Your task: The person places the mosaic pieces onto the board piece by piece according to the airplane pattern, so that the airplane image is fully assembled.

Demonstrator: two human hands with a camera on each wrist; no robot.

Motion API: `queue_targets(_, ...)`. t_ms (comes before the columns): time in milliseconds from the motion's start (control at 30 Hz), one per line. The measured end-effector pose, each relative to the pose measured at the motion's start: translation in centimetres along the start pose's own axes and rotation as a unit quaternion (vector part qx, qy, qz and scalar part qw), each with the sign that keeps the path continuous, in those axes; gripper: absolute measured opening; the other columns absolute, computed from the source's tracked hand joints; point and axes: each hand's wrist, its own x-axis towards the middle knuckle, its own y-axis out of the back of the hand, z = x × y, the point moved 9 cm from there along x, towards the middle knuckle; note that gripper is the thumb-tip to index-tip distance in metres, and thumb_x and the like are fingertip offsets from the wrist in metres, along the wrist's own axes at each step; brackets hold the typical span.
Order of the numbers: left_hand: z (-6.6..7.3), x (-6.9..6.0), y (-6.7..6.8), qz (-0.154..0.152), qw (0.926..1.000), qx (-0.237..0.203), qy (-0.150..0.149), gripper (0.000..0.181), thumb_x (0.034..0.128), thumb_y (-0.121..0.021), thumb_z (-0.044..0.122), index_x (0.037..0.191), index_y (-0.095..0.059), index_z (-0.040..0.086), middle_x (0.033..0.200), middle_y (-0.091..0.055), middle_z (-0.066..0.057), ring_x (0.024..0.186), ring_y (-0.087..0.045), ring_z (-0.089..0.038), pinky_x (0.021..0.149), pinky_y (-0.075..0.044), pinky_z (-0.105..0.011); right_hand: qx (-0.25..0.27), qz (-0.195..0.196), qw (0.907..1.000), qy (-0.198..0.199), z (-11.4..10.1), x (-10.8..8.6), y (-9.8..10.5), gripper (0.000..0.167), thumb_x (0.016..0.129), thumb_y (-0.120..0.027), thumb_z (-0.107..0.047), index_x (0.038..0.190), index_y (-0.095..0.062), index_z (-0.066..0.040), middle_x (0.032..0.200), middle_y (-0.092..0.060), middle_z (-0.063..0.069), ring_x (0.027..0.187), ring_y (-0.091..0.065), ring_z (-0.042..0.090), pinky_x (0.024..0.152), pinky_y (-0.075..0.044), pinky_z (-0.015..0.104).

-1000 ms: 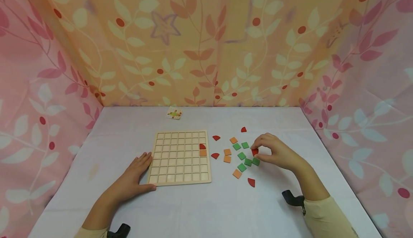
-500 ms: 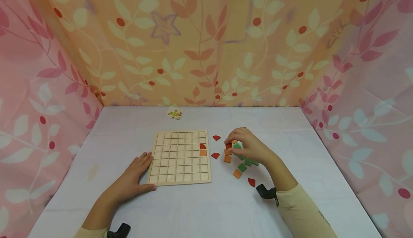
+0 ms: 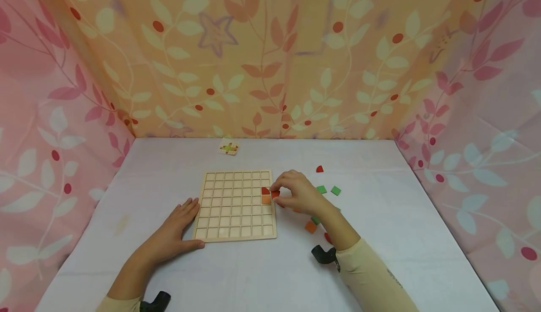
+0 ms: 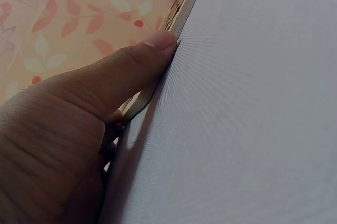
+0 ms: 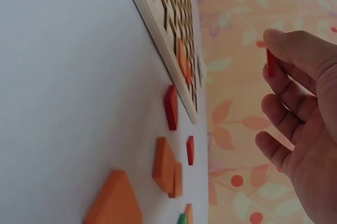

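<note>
- Flowered cloth point(image 3: 287, 81) in orange and pink hangs round the white-covered surface point(image 3: 253, 274); a purple star outline point(image 3: 217, 35) marks its far side.
- Pale and square, the wooden board point(image 3: 236, 210) lies flat on the surface, divided into a grid of shallow cells.
- Two pieces sit in its rightmost column: a red quarter-round tile point(image 3: 265, 191) in the third cell from the far edge, and an orange square point(image 3: 266, 199) in the fourth, just nearer.
- Beyond the board lies a small patterned card point(image 3: 229, 147) with a green and red design, its details too small to tell. Dark marks point(image 3: 395, 279) on the right sleeve cannot be read.
- Thin, flat and edge-on in the right wrist view, the held red piece point(image 3: 275, 193) appears at the board's right rim, beside the filled cells; whether it touches the board cannot be told.
- Right hand point(image 3: 302, 194): thumb and forefinger pinch that piece, other fingers loosely bent.
- Left hand point(image 3: 177, 227): spread along the board's left side, thumb against the near edge.
- Right of the board lie loose tiles, including a green square point(image 3: 336, 191), a red wedge point(image 3: 319, 168) and an orange tile point(image 3: 310, 227); others are partly hidden by the right arm.
</note>
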Motion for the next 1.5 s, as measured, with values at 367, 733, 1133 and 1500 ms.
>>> queue_targets(367,0.2,0.0,0.2,-0.002,1.0000,0.000,0.003,0.116,0.0740,-0.085,0.059,0.158,-0.033,-0.002,0.167,-0.026,-0.019,0.157,-0.016,-0.039,0.129,0.002,-0.030,-0.031,-0.006,0.9992,-0.026,0.2,0.4,-2.5,0.019,0.088,-0.080,-0.027,0.106,-0.078,-0.021,0.100,-0.068,-0.012,0.105,-0.056,0.013,0.096,-0.046,0.038)
queue_targets(733,0.1,0.0,0.0,0.003,0.9999,-0.004,-0.009,0.117,0.0740,-0.084,0.061,0.157,-0.034,-0.004,0.167,-0.027,-0.019,0.157,-0.017,-0.040,0.126,0.006,-0.021,-0.027,-0.012,0.9981,-0.054,0.9,0.1,-4.7,0.020,0.086,-0.083,-0.031,0.104,-0.079,-0.023,0.091,-0.063,-0.014,0.087,-0.053,0.008,0.086,-0.044,0.033)
queue_targets(1133,0.1,0.0,0.1,0.008,0.9999,0.003,-0.014,0.116,0.0741,-0.084,0.060,0.157,-0.034,-0.003,0.168,-0.027,-0.018,0.157,-0.017,-0.039,0.124,0.008,-0.016,-0.066,-0.014,0.9963,-0.053,0.9,0.2,-5.8,0.015,0.086,-0.082,-0.027,0.100,-0.078,-0.026,0.088,-0.063,-0.013,0.086,-0.051,0.009,0.084,-0.044,0.033)
queue_targets(1500,0.0,-0.1,0.0,0.006,1.0000,0.002,-0.007,0.117,0.0738,-0.084,0.061,0.158,-0.033,-0.002,0.168,-0.026,-0.017,0.157,-0.017,-0.038,0.125,0.007,-0.019,-0.064,-0.026,0.9958,-0.060,0.8,0.1,-6.0,0.019,0.086,-0.083,-0.030,0.105,-0.079,-0.026,0.097,-0.065,-0.013,0.098,-0.055,0.011,0.096,-0.046,0.040)
